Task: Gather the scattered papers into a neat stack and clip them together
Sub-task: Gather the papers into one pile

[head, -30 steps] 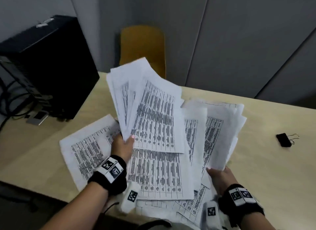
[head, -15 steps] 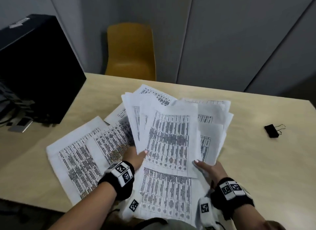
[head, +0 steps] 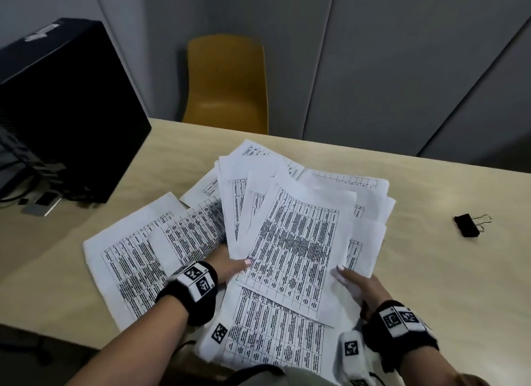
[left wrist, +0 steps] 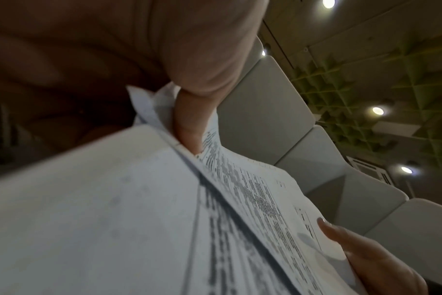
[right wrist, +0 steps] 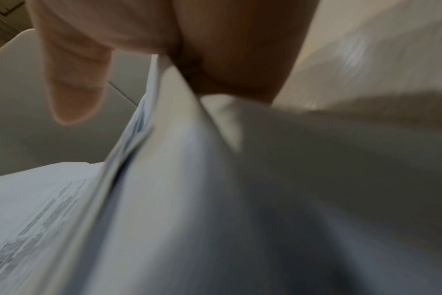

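Note:
A fanned bundle of printed papers (head: 293,242) is held low over the wooden table (head: 431,285). My left hand (head: 227,268) pinches its lower left edge, thumb (left wrist: 187,123) on top. My right hand (head: 359,285) grips the lower right edge, with the thumb (right wrist: 76,89) above the sheets and the fingers hidden beneath. Loose sheets (head: 129,265) lie flat on the table to the left, and another sheet (head: 273,337) lies at the near edge between my wrists. A black binder clip (head: 467,226) sits alone on the table at the right, well away from both hands.
A black computer case (head: 66,112) stands at the table's left end with cables and a small device (head: 43,203) beside it. A yellow chair (head: 227,84) stands behind the table against grey wall panels.
The fanned bundle has come down from upright toward the table and lies flatter. Both hands have drawn closer together on its lower edge.

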Demonstrator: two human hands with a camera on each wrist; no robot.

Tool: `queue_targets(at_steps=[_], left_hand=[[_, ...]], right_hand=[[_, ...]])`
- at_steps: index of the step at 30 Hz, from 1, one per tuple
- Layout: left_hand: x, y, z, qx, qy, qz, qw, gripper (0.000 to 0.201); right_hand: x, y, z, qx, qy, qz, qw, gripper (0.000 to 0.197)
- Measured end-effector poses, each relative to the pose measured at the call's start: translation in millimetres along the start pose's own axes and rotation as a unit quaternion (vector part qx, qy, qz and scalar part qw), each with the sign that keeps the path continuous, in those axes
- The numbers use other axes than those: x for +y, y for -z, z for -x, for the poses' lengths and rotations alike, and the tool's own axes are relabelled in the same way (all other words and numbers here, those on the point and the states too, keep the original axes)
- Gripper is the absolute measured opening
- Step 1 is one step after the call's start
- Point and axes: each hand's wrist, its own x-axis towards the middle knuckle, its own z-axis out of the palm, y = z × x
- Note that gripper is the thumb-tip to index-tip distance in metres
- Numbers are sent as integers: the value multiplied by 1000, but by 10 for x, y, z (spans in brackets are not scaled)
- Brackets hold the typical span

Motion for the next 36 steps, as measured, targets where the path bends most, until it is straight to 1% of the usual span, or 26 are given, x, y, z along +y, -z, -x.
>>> queue_targets(at_steps=[1,2,4,6,7,9,10,11,12,13,14,15,16,18,20,22,23,24,25,28,29,30,32,33,34,36], left_hand=[[-21,0,-27,-3,-5,1,1000,44],[-40,-6,-48,-2,-10,0,1000,46],[-50,-34,-57,6,-21,17,1000,50],[-36,-42,-20,45,-37,77,995,46],[-46,-21,0,83,-36,114,989,42],[-163,84,20,198,-22,172,965,40],[-281,170,17,257,-8,178,950,45],[-425,268,11,309,18,157,938,54],[-589,364,7,340,60,110,932,66],[-740,453,27,345,114,59,930,76],[-859,509,54,328,169,28,929,84],[-943,525,87,304,209,20,929,88],[-989,495,113,280,228,19,932,88],[-1003,332,141,236,202,-34,950,87],[-956,123,160,189,141,-114,965,89],[-882,-31,185,152,93,-156,972,95],[-850,-70,207,145,76,-164,973,97],[-829,-87,224,151,62,-162,973,99],[-818,-80,236,172,51,-152,972,98],[-835,101,163,283,29,-112,952,88],[-832,181,101,305,24,-107,946,84],[-799,256,30,312,15,-111,943,79],[-688,387,-136,295,-3,-142,945,75],[-608,442,-219,278,10,-153,948,78],[-546,488,-290,255,47,-156,953,83],[-427,568,-420,206,142,-127,960,95]], right_hand=[[6,11,-6,6,2,32,999,61],[18,20,-19,24,4,75,997,59],[36,20,-20,61,15,146,987,42],[65,19,-22,82,23,160,983,31],[72,12,-13,90,27,161,982,27],[83,-2,14,97,31,154,983,22],[88,-5,21,99,33,149,983,22],[92,-8,24,101,39,146,983,22],[100,-13,26,106,40,146,983,23],[102,-19,29,110,40,145,982,23],[108,-19,27,115,34,140,983,24],[114,-29,32,118,31,134,983,23],[115,-35,42,122,27,130,984,22],[91,-61,79,124,21,121,985,20],[58,-57,112,121,12,111,986,15],[35,-42,118,122,3,114,986,13],[30,-32,101,126,1,121,985,14],[33,-19,89,135,-3,133,982,15],[46,-6,71,142,-5,143,979,17],[63,-6,67,143,-9,148,979,19],[47,-35,99,145,-10,144,979,19],[43,-44,117,150,-14,139,979,20],[36,-51,140,153,-18,118,981,20],[37,-48,139,155,-14,110,982,21],[45,-40,135,159,-12,106,982,24],[45,-44,131,162,-16,88,983,32]])
